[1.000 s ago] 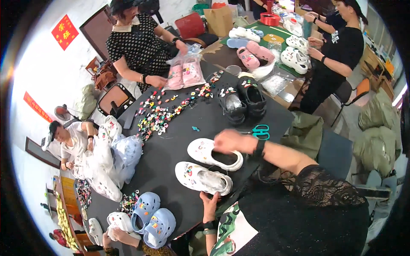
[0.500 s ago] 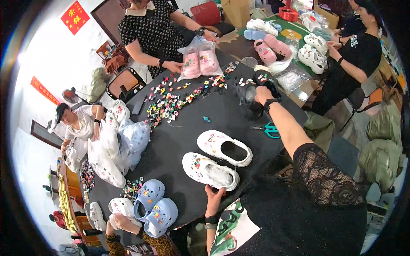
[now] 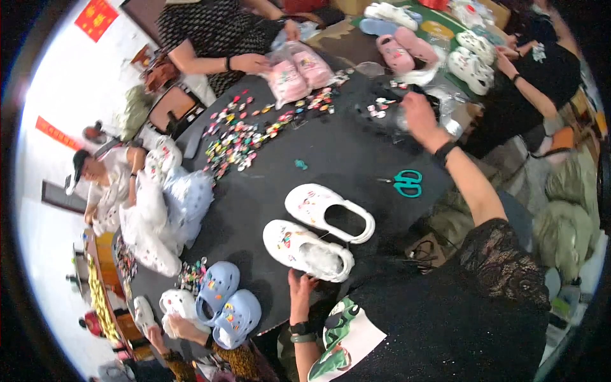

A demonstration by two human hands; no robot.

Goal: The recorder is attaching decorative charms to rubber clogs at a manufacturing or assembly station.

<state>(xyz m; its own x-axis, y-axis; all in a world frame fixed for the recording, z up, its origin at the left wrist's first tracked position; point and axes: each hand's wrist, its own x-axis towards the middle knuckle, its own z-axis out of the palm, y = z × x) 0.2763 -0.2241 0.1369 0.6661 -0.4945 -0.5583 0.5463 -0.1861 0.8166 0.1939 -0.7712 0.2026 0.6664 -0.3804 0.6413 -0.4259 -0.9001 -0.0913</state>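
Fingers (image 3: 304, 283) of left hand (image 3: 299, 290) spread loosely, resting at heel of near white clog (image 3: 309, 250). Right hand (image 3: 417, 113) stretched far across dark bench (image 3: 331, 156), at black shoes (image 3: 382, 108); finger state blurred, cannot tell. Risk: long reach could sweep sleeve over teal scissors (image 3: 406, 183) or scatter loose charms (image 3: 254, 130). Crowded room, several other people seated around.

Red square sign (image 3: 94, 17) – upper left, on white wall. Red strip sign (image 3: 56, 132) – left edge. Clear plastic bag (image 3: 298, 72) around pink clogs, top centre.
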